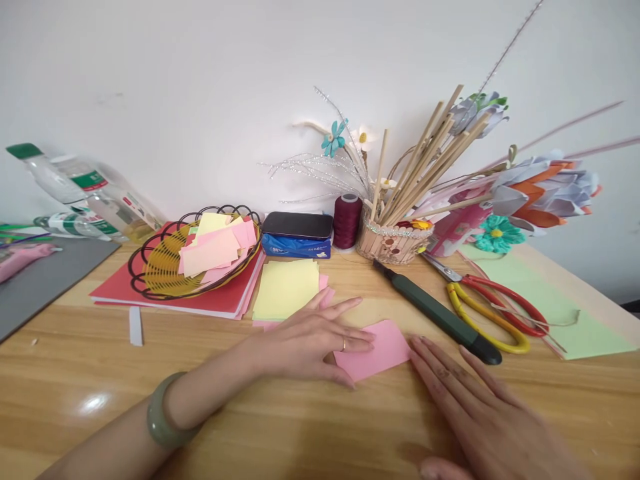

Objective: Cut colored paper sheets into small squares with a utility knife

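Note:
A small pink sheet of paper [386,347] lies flat on the wooden table, in the middle of the head view. My left hand [315,337] rests on its left part, with a ring on one finger and the fingers spread. Close against the paper's right edge, my right hand [475,407] lies with its fingers stretched out flat, fingertips touching or nearly touching the edge. Just behind my left hand sits a stack of yellow paper squares [285,290], with pink sheets showing beneath it.
Behind stand a woven basket [163,267] of paper pieces on red sheets [113,283], a phone [297,225] on a blue tissue pack [295,247], maroon thread [347,223] and a stick-filled pot [393,241]. Rightward lie a dark green cutter [440,313], scissors [493,310] and green paper [575,313].

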`<control>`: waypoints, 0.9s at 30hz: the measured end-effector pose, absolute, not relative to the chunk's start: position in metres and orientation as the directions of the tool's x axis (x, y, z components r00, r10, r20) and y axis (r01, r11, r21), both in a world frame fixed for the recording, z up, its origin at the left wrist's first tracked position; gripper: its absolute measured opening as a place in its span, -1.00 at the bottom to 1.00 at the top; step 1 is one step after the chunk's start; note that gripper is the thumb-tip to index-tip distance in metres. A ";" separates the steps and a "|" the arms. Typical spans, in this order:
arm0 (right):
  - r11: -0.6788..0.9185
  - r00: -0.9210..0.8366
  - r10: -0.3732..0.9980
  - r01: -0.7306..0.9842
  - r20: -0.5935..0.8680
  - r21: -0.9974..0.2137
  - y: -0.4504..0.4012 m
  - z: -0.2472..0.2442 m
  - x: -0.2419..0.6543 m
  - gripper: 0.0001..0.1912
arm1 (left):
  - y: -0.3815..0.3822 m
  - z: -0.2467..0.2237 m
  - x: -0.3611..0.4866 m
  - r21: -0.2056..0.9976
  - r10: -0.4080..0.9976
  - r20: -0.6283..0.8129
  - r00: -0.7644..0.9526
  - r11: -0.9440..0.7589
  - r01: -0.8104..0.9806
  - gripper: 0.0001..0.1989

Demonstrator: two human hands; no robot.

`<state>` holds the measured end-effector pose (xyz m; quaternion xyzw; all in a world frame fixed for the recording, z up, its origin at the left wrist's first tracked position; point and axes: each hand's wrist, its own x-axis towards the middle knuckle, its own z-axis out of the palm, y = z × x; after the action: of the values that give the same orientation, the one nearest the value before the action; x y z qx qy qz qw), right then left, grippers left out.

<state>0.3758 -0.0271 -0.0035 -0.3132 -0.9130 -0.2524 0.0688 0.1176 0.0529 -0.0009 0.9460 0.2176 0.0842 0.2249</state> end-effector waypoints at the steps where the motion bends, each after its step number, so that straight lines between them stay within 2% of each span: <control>1: 0.694 -0.808 0.520 0.588 0.276 0.415 -0.028 -0.003 0.369 -0.14 | 0.053 -0.001 0.118 0.457 0.447 0.064 0.892 -0.808 0.372 -0.46; 4: 0.802 -0.878 0.431 0.478 0.206 0.359 -0.033 -0.005 0.351 -0.25 | 0.052 -0.002 0.118 0.445 0.452 0.062 0.890 -0.811 0.381 -0.44; 11: 0.743 -0.811 0.540 0.585 0.225 0.326 -0.034 -0.015 0.371 -0.13 | 0.054 0.001 0.117 0.409 0.462 0.029 0.886 -0.814 0.411 -0.39; 14: 0.746 -0.811 0.542 0.585 0.222 0.318 -0.033 -0.013 0.378 -0.07 | 0.048 0.002 0.118 0.350 0.426 0.062 0.903 -0.856 0.380 -0.56; 17: 0.748 -0.797 0.551 0.603 0.248 0.277 -0.034 -0.013 0.376 -0.06 | 0.032 -0.004 0.125 0.215 0.403 0.230 0.886 -0.909 0.357 -0.75; 19: 0.746 -0.771 0.570 0.630 0.284 0.215 -0.035 -0.014 0.373 -0.11 | 0.016 -0.010 0.133 0.092 0.345 0.380 0.858 -0.937 0.336 -0.71; 22: 0.723 -0.708 0.616 0.682 0.346 0.108 -0.032 -0.012 0.370 -0.34 | -0.003 -0.019 0.144 -0.045 0.258 0.390 0.884 -0.954 0.298 -0.64; 24: 0.701 -0.668 0.646 0.711 0.370 0.060 -0.028 -0.008 0.370 -0.51 | -0.008 -0.022 0.147 -0.062 0.253 0.350 0.902 -0.954 0.292 -0.65; 27: 0.667 -0.627 0.681 0.744 0.378 0.033 -0.015 -0.004 0.372 -0.60 | -0.007 -0.022 0.146 -0.023 0.260 0.302 0.917 -0.960 0.280 -0.65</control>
<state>0.3717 -0.0152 -0.0039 -0.3971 -0.8971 -0.0936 0.1695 0.1465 -0.0073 -0.0219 0.9785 0.1381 0.1494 -0.0327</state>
